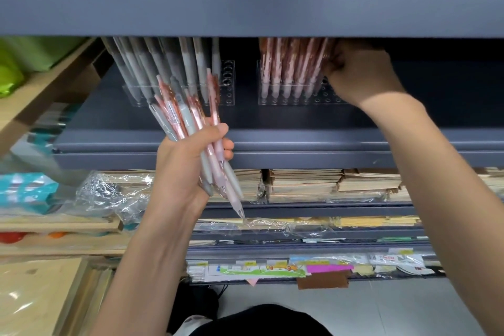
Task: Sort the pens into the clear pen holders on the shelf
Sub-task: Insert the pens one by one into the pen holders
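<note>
Left hand [185, 169] clamped round pen bundle [185, 106], axis 11–5 o'clock, tips at 5. Right hand [360, 73], 1 o'clock, grips pink pens [289, 71].

pink pens [291, 71] upright in holder [327, 100]

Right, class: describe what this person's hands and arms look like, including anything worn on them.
The left hand and right hand are bare, ungloved. The left forearm and right forearm are uncovered to the frame edge: no sleeves, watch or bracelet. No rings on the visible fingers.
</note>
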{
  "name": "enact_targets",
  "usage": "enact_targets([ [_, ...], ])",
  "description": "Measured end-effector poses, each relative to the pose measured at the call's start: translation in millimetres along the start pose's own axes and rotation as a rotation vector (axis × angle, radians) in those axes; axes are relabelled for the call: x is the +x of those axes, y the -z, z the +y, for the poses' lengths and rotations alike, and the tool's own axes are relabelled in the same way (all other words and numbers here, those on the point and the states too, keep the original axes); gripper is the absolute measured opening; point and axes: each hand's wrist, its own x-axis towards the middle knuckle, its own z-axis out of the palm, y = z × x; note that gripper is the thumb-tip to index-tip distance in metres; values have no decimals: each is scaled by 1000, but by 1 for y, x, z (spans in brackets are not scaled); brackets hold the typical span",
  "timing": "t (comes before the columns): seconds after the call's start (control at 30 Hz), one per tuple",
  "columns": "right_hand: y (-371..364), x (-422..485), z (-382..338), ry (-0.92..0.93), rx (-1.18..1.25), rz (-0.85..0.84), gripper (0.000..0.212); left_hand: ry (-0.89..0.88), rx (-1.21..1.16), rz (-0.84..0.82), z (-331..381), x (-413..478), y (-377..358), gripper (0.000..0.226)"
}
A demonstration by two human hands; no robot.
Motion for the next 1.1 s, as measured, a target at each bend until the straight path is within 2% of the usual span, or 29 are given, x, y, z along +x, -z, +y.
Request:
enact_targets([
  [0.1,-1,-1,-4,6,-3,-7,24,8,-3,-20,1,-3,4,6],
  [0.23,0,-6,-2,-104,136,39,23,2,-5,-27,4,-5,5,28],
  [0.33,6,-24,-6,-244,320,252,20,22,1,-56,4,-6,3,30],
  [0.4,8,-46,-21,-222,546,342,16,42,4,-80,1,-7,1,27],
  [0.47,6,-66,-40,-176,714,228,10,60,15,-103,-4,-10,-3,25],
  [0.57,4,-80,-66,-138,793,-127,19,84,52,-135,-12,-16,-9,26],
  [0.63,2,-85,-74,-114,889,-279,20,86,76,-164,-15,-20,-10,21],
  [0.8,-2,-98,-71,-223,1083,-330,15,89,119,-177,-17,-25,-14,18],
  [0.97,-3,-113,-65,-369,1344,-180,15,121,51,-19,-17,-22,-20,4],
  [1.1,11,-108,-48,-444,1488,223,6,133,8,5,-15,-16,-18,2],
])
